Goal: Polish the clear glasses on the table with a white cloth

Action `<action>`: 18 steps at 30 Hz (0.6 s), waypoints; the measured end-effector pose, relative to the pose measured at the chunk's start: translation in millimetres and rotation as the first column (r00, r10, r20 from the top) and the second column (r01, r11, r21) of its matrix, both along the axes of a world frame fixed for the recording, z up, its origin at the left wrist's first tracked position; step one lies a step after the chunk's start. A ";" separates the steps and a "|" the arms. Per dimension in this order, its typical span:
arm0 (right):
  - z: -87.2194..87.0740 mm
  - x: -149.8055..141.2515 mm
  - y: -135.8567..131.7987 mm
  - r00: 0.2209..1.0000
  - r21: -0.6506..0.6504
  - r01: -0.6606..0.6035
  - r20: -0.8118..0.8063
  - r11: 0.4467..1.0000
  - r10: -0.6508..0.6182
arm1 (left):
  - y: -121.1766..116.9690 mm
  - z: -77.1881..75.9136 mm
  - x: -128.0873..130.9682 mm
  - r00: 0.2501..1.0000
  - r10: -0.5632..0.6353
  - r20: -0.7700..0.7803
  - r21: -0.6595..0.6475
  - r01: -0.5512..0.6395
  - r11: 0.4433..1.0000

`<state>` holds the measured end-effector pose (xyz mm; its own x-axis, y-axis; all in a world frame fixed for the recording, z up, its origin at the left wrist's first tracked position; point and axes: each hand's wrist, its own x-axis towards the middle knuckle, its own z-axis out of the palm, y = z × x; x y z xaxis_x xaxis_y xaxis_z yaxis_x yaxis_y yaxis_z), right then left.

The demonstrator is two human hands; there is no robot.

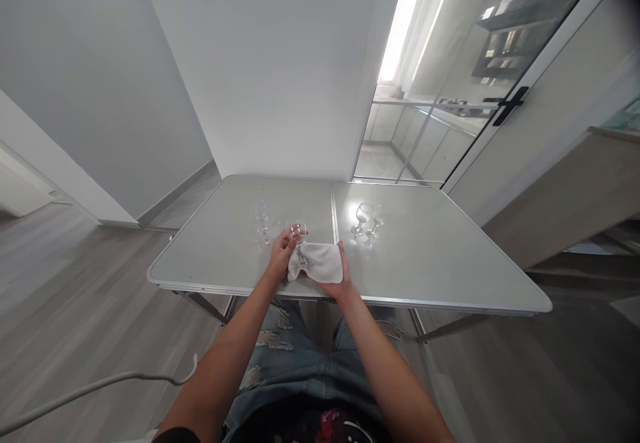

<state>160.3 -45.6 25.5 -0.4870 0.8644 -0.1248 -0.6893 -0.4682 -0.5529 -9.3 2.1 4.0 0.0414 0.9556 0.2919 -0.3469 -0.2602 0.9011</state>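
My left hand (281,251) is closed around the bowl of a clear stemmed glass (297,229), above the near middle of the table. The stem and foot of this glass point down toward me, lying against a white cloth (323,261). My right hand (344,281) grips that cloth from its right side and underneath, so most of those fingers are hidden. To the right, two stemmed glasses (364,213) stand upright close together. Left of my hands, more clear glassware (263,221) is on the table, its outline too faint to make out fully.
The pale folding table (425,263) has a metal rim and a seam across its middle. A wall (280,83) rises behind it. At the right is a glass door with a black handle (511,105). A white cable (125,377) hangs at the lower left.
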 end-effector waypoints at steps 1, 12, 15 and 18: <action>-1.4 -0.1 -0.1 1.000 0.014 0.004 -0.002 1.000 -0.004 | 0.1 0.7 -0.2 1.000 0.007 0.011 -0.003 -0.007 1.000; -21.9 -25.3 15.0 0.939 0.246 0.001 0.332 0.969 -0.085 | -2.6 0.9 1.6 0.993 -0.119 -0.014 0.025 0.119 0.993; -20.0 -24.4 14.5 0.871 0.378 -0.065 0.474 0.924 -0.132 | -1.0 0.4 0.9 0.996 -0.081 -0.049 0.028 0.082 0.996; -17.7 -26.9 11.5 0.631 0.571 -0.012 0.641 0.821 -0.437 | 3.5 -3.1 0.1 0.998 -0.043 -0.035 0.036 0.044 0.998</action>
